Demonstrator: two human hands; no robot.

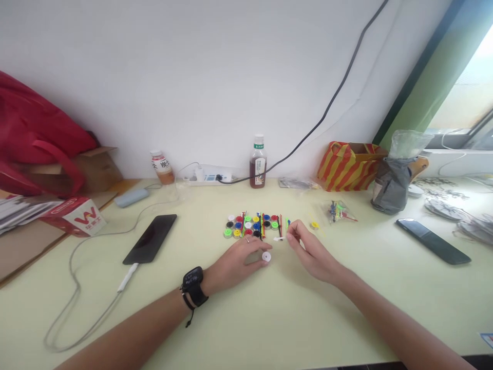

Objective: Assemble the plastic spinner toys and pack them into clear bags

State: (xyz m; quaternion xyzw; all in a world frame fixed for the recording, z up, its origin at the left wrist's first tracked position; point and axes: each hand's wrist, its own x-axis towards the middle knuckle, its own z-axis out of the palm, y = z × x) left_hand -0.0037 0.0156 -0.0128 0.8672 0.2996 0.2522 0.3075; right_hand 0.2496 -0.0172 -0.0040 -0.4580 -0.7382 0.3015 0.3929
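Note:
My left hand (241, 258), with a watch on its wrist, has thumb and fingers closed at the edge of a small white disc (266, 256) with a dark centre. To its right, my right hand (311, 253) pinches a thin white stick (279, 238) that points left. Just beyond both hands lie rows of small round discs (248, 225) in white, red, blue, green, yellow and black. Thin coloured sticks (262, 226) lie among these rows. A clear bag of coloured pieces (339, 211) and a single yellow disc (315, 225) are right of my right hand.
Against the wall stand a dark drink bottle (258, 164), a smaller bottle (162, 168) and a power strip (210, 176). A charging phone (151, 239) lies left, another phone (431, 241) right. A red-and-white box (77, 217), striped bag (346, 167) and grey bag (390, 185) flank the table.

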